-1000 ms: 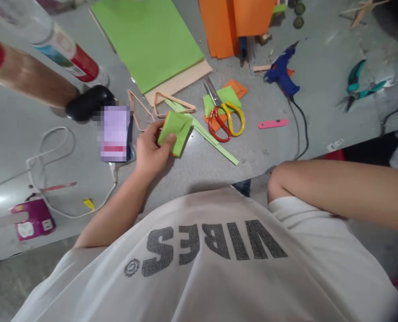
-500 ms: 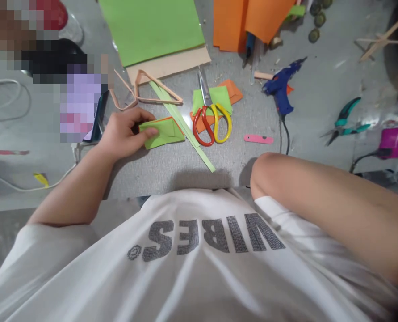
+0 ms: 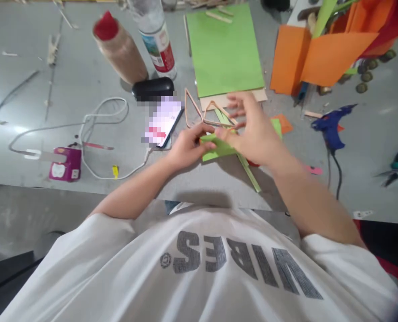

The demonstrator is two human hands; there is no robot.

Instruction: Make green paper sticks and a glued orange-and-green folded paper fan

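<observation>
Green ppr [image 3: 220, 150] in L hand [image 3: 190, 146], R hand [image 3: 254, 132] splayed.

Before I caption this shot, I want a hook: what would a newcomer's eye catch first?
Probably the large green sheet near top centre, with bright orange paper to its right. Below, the left hand grips a small green paper, with the right hand at its right end.

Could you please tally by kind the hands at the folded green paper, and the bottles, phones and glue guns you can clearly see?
Hands at the folded green paper: 2 (left hand and right hand)
Bottles: 2 (red-capped bottle, clear bottle)
Phone: 1
Glue gun: 1
Total: 6
</observation>
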